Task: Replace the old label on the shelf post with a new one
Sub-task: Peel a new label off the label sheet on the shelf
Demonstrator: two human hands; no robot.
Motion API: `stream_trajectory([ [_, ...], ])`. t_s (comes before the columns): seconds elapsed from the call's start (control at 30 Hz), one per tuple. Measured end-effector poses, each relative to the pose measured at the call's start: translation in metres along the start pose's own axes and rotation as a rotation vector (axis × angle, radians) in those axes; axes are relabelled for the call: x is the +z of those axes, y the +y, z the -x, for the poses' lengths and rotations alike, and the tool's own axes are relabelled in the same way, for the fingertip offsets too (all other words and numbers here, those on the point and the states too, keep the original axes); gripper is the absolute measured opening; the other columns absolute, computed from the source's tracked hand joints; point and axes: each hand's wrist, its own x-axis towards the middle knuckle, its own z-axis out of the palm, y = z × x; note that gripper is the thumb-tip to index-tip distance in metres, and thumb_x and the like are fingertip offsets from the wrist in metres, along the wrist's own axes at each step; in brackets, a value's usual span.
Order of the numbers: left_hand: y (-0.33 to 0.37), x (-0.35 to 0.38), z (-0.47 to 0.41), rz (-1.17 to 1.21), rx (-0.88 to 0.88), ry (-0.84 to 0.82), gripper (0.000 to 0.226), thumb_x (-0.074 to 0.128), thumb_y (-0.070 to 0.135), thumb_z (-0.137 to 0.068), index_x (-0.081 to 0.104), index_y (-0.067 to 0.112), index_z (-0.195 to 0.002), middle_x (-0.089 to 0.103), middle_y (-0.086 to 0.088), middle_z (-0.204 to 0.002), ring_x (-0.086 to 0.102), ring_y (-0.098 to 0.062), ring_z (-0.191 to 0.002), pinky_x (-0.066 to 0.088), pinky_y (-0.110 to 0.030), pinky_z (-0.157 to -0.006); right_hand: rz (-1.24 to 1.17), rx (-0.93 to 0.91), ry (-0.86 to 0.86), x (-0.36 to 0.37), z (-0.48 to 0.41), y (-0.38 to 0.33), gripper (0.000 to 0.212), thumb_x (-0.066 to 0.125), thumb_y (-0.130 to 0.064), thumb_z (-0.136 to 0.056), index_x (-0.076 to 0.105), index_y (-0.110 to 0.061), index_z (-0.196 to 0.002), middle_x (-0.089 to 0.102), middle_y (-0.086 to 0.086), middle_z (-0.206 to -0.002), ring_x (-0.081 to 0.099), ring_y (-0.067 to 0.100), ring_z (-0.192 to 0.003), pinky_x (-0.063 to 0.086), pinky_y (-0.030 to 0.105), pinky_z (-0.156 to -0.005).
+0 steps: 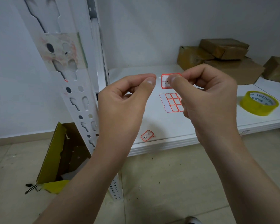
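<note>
Right hand (205, 92) fingers pinch red-bordered label (166, 82) above shelf (200, 125). Left hand (126, 96) fingers pressed together, empty. Post (71, 81) at left.

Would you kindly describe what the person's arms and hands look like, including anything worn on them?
Both the left hand and the right hand are bare: no gloves, rings, watch or wristbands show. The forearms are uncovered too, with no sleeves in view. Fingernails are short and unpainted.

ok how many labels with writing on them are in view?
2. One label is pinched in the right hand, raised over the shelf. The other label lies near the shelf's front edge. The left hand may hide more.
</note>
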Motion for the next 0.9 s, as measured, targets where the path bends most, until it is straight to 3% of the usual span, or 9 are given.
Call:
stream_trajectory([
  [0.3, 0.003, -0.003, 0.004, 0.015, 0.063, -0.024, 0.011, 0.070, 0.011, -0.093, 0.080, 0.013, -0.098, 0.060, 0.015, -0.046, 0.057, 0.004, -0.043, 0.042, -0.006, -0.048, -0.029, -0.027, -0.013, 0.002, 0.001, -0.002, 0.025, 0.081, -0.012, -0.085, 0.068, -0.022, -0.066, 0.057, 0.005, -0.059, 0.054, 0.024, -0.054, 0.038, 0.015, -0.044],
  [0.4, 0.004, -0.005, 0.003, 0.012, 0.055, -0.013, 0.012, 0.070, 0.012, -0.093, 0.080, 0.013, -0.098, 0.059, 0.016, -0.046, 0.057, 0.004, -0.044, 0.041, -0.006, -0.048, -0.034, -0.030, -0.026, 0.005, 0.003, -0.005, 0.024, 0.080, -0.012, -0.085, 0.068, -0.021, -0.067, 0.058, 0.013, -0.061, 0.053, 0.023, -0.053, 0.038, 0.014, -0.044],
  [0.47, 0.005, -0.007, 0.003, 0.010, 0.039, 0.001, 0.011, 0.071, 0.015, -0.093, 0.081, 0.017, -0.097, 0.060, 0.015, -0.048, 0.055, 0.002, -0.045, 0.040, -0.009, -0.047, -0.044, -0.036, -0.030, 0.006, 0.004, -0.006, 0.023, 0.081, -0.012, -0.085, 0.069, -0.020, -0.068, 0.057, 0.015, -0.062, 0.052, 0.027, -0.054, 0.038, 0.014, -0.044],
  [0.57, 0.008, -0.011, 0.001, 0.039, -0.051, 0.001, 0.011, 0.072, 0.023, -0.091, 0.083, 0.023, -0.093, 0.060, 0.011, -0.059, 0.044, -0.008, -0.051, 0.036, -0.017, -0.045, -0.069, -0.044, -0.048, 0.008, 0.005, -0.009, 0.022, 0.081, -0.011, -0.084, 0.070, -0.019, -0.068, 0.054, 0.009, -0.058, 0.051, 0.021, -0.054, 0.037, 0.015, -0.045],
  [0.7, 0.013, -0.017, 0.001, 0.181, -0.206, -0.054, 0.014, 0.070, 0.023, -0.090, 0.083, 0.019, -0.093, 0.043, 0.008, -0.056, 0.037, -0.011, -0.052, 0.030, -0.021, -0.042, -0.099, -0.068, -0.068, 0.013, 0.009, -0.015, 0.026, 0.081, -0.010, -0.083, 0.069, -0.023, -0.064, 0.051, -0.005, -0.053, 0.042, 0.014, -0.049, 0.035, 0.016, -0.045],
  [0.9, 0.019, -0.025, 0.004, 0.200, -0.155, -0.046, 0.009, 0.074, 0.023, -0.087, 0.081, 0.019, -0.086, 0.048, 0.007, -0.055, 0.037, -0.011, -0.050, 0.031, -0.019, -0.040, -0.167, -0.106, -0.092, 0.019, 0.013, -0.022, 0.023, 0.081, -0.012, -0.081, 0.069, -0.023, -0.064, 0.051, -0.011, -0.049, 0.040, 0.011, -0.046, 0.034, 0.015, -0.046],
])
